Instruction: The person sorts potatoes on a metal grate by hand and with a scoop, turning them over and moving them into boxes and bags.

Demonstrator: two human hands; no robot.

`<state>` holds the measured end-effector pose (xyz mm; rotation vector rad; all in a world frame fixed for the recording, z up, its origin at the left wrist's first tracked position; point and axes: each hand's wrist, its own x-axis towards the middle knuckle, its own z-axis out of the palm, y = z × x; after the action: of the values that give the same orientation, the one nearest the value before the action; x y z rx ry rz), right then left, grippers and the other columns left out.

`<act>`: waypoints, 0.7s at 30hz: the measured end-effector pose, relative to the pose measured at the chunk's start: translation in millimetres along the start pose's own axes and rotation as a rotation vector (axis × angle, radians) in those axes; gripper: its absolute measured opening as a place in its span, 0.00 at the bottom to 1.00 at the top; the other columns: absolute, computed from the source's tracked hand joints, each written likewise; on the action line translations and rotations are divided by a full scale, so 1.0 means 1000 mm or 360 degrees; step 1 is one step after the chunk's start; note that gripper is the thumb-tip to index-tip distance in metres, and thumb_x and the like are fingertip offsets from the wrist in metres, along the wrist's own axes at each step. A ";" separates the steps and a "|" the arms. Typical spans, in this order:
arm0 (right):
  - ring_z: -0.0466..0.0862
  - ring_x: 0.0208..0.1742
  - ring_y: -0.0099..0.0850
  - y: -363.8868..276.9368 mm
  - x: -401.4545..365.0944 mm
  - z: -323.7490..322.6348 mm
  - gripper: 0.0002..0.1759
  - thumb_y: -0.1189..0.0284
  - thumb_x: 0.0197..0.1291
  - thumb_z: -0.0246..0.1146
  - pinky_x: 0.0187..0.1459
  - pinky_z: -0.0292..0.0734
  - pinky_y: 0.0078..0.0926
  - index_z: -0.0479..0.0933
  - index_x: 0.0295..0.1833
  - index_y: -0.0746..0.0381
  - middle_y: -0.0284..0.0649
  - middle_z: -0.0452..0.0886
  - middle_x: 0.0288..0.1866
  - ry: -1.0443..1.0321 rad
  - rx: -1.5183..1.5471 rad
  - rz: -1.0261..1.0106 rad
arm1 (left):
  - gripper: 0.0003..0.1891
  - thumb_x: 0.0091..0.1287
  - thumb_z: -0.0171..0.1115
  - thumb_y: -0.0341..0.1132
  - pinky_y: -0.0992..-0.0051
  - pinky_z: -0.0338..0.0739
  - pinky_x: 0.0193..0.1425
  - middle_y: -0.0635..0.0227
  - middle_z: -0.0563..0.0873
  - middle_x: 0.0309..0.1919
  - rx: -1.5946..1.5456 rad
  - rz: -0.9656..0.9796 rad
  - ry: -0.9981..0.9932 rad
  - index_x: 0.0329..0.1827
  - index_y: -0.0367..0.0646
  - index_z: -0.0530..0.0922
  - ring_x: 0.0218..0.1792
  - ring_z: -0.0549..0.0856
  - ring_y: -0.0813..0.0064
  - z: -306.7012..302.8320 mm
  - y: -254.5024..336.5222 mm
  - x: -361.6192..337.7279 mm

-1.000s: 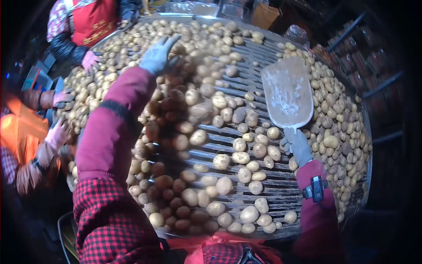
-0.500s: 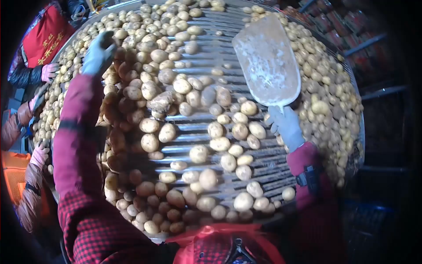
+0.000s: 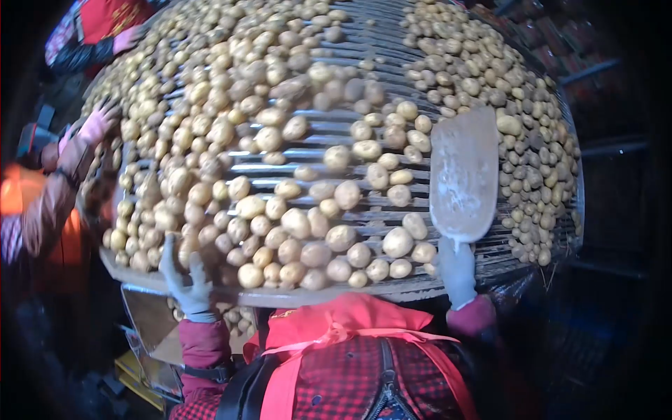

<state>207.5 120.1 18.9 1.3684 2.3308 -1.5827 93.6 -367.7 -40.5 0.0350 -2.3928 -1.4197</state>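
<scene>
Potatoes lie spread over a slatted metal sorting table. My left hand, in a pale grey glove, is at the near left edge of the table. Its fingers are spread beside the potatoes, with nothing held in them. At the near right edge, my gloved right hand is closed around the short handle of a worn metal scoop. The scoop's broad blade points away from me across the slats, beside a heap of potatoes on the right. Most of the handle is hidden by the glove.
Two co-workers' gloved hands, one pink hand and another pink hand, are at the table's left side. Below the near edge stands a cardboard box with potatoes beside it. Stacked reddish bags appear dimly at the far right.
My left hand has come back from the far left potatoes to the near edge, its fingers now spread. My right hand has drawn the scoop closer to me, and the camera view has shifted.
</scene>
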 end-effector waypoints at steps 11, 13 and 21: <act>0.79 0.23 0.28 -0.127 0.050 0.075 0.15 0.62 0.74 0.61 0.27 0.78 0.32 0.80 0.44 0.64 0.36 0.83 0.30 -0.0469 -0.0542 -0.0566 | 0.29 0.69 0.68 0.32 0.53 0.72 0.73 0.47 0.80 0.66 0.0540 0.0520 -0.0036 0.73 0.36 0.73 0.68 0.78 0.44 -0.004 0.002 -0.027; 0.79 0.21 0.29 -0.111 0.081 0.040 0.12 0.63 0.74 0.61 0.24 0.77 0.30 0.81 0.45 0.61 0.33 0.83 0.30 -0.0426 -0.0946 -0.1106 | 0.29 0.69 0.68 0.33 0.53 0.72 0.73 0.47 0.81 0.66 0.0525 0.0519 -0.0043 0.73 0.37 0.73 0.68 0.78 0.44 -0.003 0.000 -0.028; 0.73 0.18 0.18 -0.165 0.017 -0.136 0.18 0.58 0.74 0.61 0.18 0.63 0.16 0.81 0.45 0.63 0.35 0.83 0.28 -0.0801 -0.0382 0.0034 | 0.28 0.68 0.67 0.33 0.52 0.73 0.72 0.48 0.81 0.65 0.0545 0.0500 -0.0007 0.72 0.36 0.74 0.67 0.79 0.43 0.000 0.004 -0.027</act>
<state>147.8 216.3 201.2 0.8236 2.0988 -1.3806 119.8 -360.3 -45.3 -0.2464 -2.4825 -0.8643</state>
